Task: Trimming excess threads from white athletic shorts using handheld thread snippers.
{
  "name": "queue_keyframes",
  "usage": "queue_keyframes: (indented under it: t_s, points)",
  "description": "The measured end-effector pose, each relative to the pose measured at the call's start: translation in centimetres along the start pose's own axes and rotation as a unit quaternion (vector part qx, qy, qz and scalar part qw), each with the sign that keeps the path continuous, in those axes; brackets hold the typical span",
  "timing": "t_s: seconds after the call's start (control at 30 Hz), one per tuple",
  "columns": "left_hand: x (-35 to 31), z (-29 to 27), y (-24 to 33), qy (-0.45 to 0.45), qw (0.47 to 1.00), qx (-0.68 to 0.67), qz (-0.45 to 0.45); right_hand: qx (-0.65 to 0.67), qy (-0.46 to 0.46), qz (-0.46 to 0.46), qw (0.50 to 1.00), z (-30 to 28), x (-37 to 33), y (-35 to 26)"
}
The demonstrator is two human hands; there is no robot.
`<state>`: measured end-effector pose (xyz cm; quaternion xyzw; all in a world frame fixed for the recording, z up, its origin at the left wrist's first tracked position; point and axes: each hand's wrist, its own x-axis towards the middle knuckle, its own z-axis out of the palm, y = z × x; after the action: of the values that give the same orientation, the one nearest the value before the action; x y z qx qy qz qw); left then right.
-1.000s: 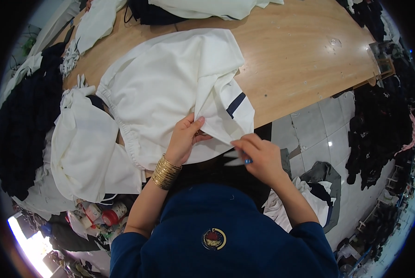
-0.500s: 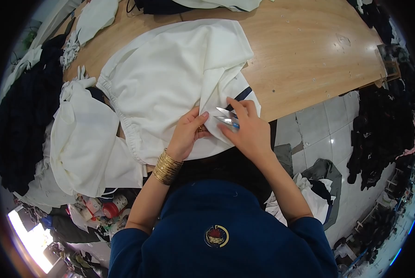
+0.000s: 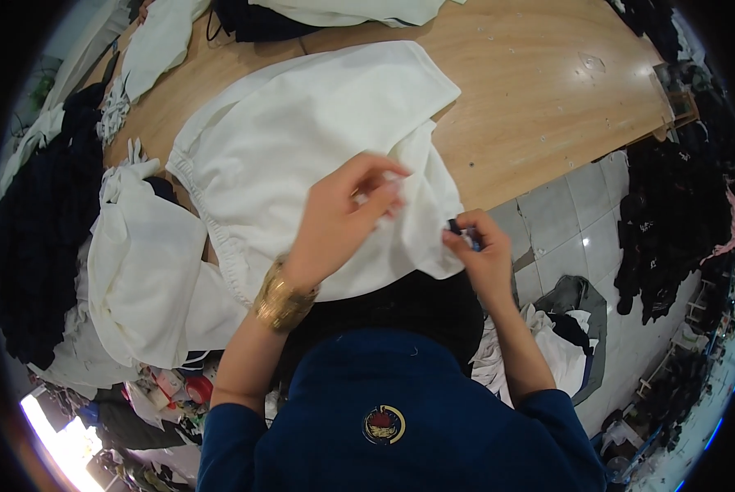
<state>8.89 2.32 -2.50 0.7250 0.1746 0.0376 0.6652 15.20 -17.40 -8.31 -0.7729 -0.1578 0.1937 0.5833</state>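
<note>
A white garment with a gathered elastic waistband point(image 3: 302, 123) lies across the table's near edge, its waistband at the left. At its lower right corner my right hand point(image 3: 484, 250) is closed in a pinch on the fabric, beside a small dark navy patch. A bit of blue shows among those fingers; whether it is the scissors' handle I cannot make out. My left hand point(image 3: 343, 213), a gold bangle stack point(image 3: 284, 297) at its wrist, hovers over the middle of the garment. Its thumb and forefinger are bent and apart, the tips blurred, with nothing visible held.
Another white garment point(image 3: 150, 262) hangs off the table point(image 3: 539, 90) at the left, near a dark cloth heap point(image 3: 35, 246). More white and navy pieces point(image 3: 318, 16) lie at the far edge. Right of me, a grey bag point(image 3: 584, 299) holding cloth stands on the tiled floor.
My left hand has let go of the fabric fold and lifted. My right hand has moved right and down to the garment's corner; the scissors' silver blades no longer show. The navy stripe is mostly covered.
</note>
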Motion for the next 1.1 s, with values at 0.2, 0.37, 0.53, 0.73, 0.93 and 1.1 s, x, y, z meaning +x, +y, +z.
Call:
queue_keyframes:
  t_s: [0.2,0.37,0.53,0.73,0.93,1.1]
  points:
    - [8.3,2.4,-6.3,0.093,0.859,0.44,0.246,0.071,0.005,0.011,0.997,2.1,-1.0,-0.2]
    - [9.2,-2.9,-4.3,-0.038,0.94,0.338,-0.016,0.207,0.064,0.07,0.974,0.4,-1.1,-0.4]
    - [3.9,-5.5,-1.8,0.037,0.935,-0.34,-0.092,0.435,0.108,0.13,0.884,-2.1,-0.1,1.0]
    - [-1.3,-8.5,-5.1,0.163,0.984,0.004,0.072,0.297,0.189,0.065,0.934,-3.5,1.0,1.4]
    - [-5.2,-9.8,-5.1,0.282,0.953,0.02,0.107,0.113,0.232,-0.005,0.966,-5.5,1.1,1.7]
    - [-6.2,-9.2,-5.5,0.273,0.957,0.018,0.098,-0.12,0.08,-0.199,0.969,-1.1,-0.4,-3.2]
